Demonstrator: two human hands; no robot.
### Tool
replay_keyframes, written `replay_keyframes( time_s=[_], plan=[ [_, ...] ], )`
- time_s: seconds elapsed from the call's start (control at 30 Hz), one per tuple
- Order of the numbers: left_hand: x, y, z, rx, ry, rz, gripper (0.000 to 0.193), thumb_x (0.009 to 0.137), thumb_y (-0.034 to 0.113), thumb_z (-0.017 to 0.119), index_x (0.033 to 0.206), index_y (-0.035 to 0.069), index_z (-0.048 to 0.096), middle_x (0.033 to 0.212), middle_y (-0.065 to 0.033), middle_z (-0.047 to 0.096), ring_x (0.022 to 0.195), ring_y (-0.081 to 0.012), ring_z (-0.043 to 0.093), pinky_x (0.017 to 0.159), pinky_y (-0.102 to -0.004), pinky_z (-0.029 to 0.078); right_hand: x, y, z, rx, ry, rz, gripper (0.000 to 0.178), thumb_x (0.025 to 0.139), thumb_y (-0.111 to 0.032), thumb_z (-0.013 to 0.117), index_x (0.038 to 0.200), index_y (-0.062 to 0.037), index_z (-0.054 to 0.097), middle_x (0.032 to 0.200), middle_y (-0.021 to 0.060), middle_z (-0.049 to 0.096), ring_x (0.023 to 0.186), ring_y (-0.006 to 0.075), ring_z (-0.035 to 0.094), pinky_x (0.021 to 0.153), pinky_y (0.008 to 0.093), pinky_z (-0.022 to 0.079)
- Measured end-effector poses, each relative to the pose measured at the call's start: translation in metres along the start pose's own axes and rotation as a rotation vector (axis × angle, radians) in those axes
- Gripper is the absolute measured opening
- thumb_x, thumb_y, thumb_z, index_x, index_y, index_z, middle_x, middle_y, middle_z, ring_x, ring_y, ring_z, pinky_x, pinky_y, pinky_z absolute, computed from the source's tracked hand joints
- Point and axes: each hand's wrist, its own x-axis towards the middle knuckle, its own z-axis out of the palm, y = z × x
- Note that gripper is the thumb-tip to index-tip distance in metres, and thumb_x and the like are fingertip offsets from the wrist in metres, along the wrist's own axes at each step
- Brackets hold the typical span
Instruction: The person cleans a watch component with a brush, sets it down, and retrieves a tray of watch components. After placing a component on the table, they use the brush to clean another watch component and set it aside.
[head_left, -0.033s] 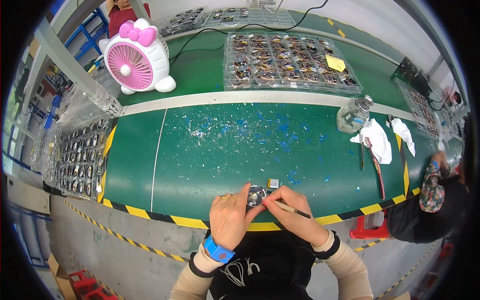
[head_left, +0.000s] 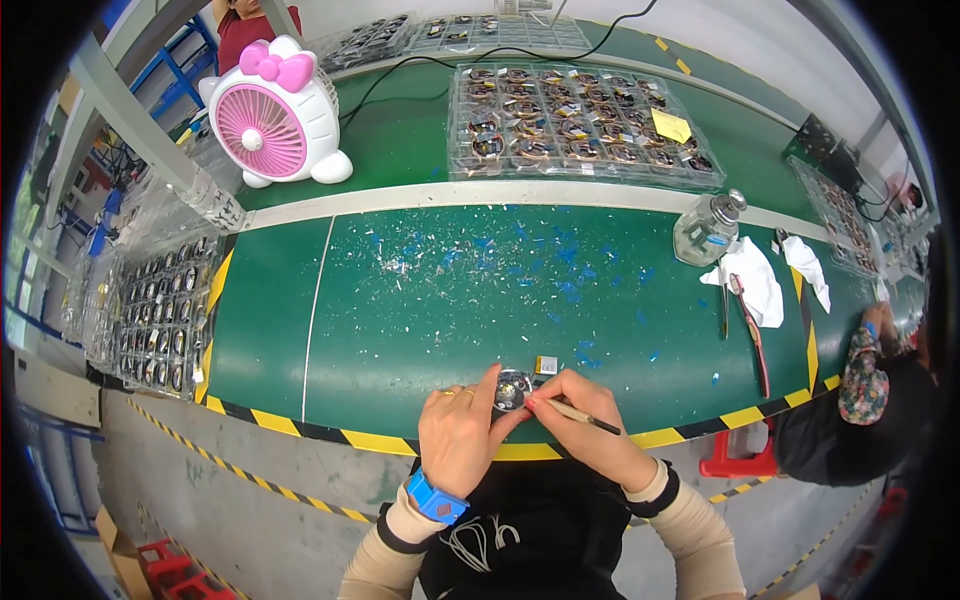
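Near the front edge of the green bench, my left hand is closed on a small round electronic assembly, dark with a clear rim. My right hand pinches a slim pen-like tool with a tan shaft and a dark rear end. Its working tip, by the right side of the assembly, is hidden by my fingers. The fingertips of both hands meet close to the assembly's lower right. Just beyond them lies a small silver and yellow block, like a battery cell, apart from my hands.
Blue and white scraps litter the bench. On the right are a glass bottle, white tissue and a red-handled brush. Behind stand a pink-white fan and trays of parts. Another person sits at right.
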Motion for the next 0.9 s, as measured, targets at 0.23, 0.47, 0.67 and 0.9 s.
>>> replay_keyframes(
  time_s=[0.23,0.47,0.67,0.9],
  plan=[
    [-0.007,0.000,-0.003,0.003,-0.028,0.011,0.053,0.072,0.030,0.077,0.113,0.001,0.060,0.068,-0.0097,0.060,0.062,-0.0259,0.058,0.062,-0.0368,0.042,-0.005,0.002,-0.002,-0.009,0.013,-0.038,0.010,0.085,-0.006,0.068,0.087,-0.0009,0.059,0.077,0.0052,0.064,0.068,0.0084,0.058,0.058,0.0224,0.044],
    [-0.017,-0.002,-0.002,0.007,-0.027,0.008,0.052,0.073,0.030,0.076,0.114,0.002,0.061,0.067,-0.0083,0.060,0.063,-0.0243,0.058,0.063,-0.0362,0.042,-0.011,0.011,0.000,-0.015,-0.123,0.007,0.010,0.085,-0.006,0.067,0.087,-0.0011,0.059,0.075,0.0054,0.062,0.065,0.0088,0.057,0.056,0.0235,0.043],
    [-0.017,0.000,-0.001,0.003,-0.039,-0.011,0.052,0.073,0.031,0.076,0.114,0.002,0.061,0.067,-0.0074,0.060,0.064,-0.0233,0.058,0.063,-0.0357,0.042,-0.011,0.011,-0.001,-0.094,-0.113,-0.089,0.010,0.085,-0.004,0.066,0.087,-0.0003,0.057,0.076,0.0067,0.062,0.065,0.0114,0.057,0.057,0.0251,0.043],
    [-0.015,-0.003,0.002,0.006,-0.023,0.001,0.052,0.074,0.032,0.075,0.114,0.002,0.061,0.066,-0.0073,0.060,0.064,-0.0232,0.058,0.064,-0.0354,0.042,-0.009,0.011,0.003,-0.101,-0.043,-0.114,0.007,0.086,-0.002,0.063,0.087,-0.0005,0.057,0.079,0.0071,0.062,0.067,0.0125,0.057,0.059,0.0255,0.044]
  ],
)
